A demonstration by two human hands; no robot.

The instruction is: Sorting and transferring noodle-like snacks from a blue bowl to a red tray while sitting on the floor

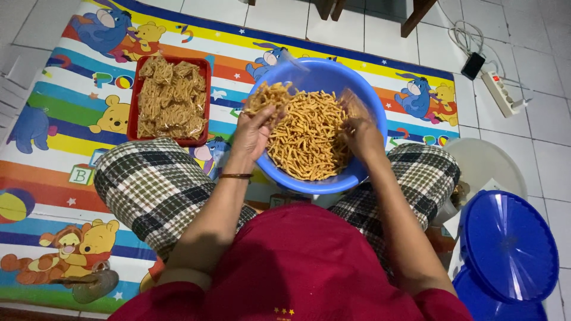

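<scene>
— What are the hands doing?
— The left hand [253,132] grips a bunch of snack sticks [309,139] over the blue bowl [363,98]. The right hand [361,138] pinches a clear bag [355,107] at the bowl's far side.
— What's in the bowl?
— A heap of those sticks; it rests between the knees.
— And around it?
— A red tray [205,89] of packed bags lies to the left on the cartoon mat [53,196]. A blue lid [508,246] sits to the right, a power strip [502,94] beyond.

Snack sticks [309,139] in basin [363,95] between knees; tray [138,95] left, lid [508,246] right.
</scene>
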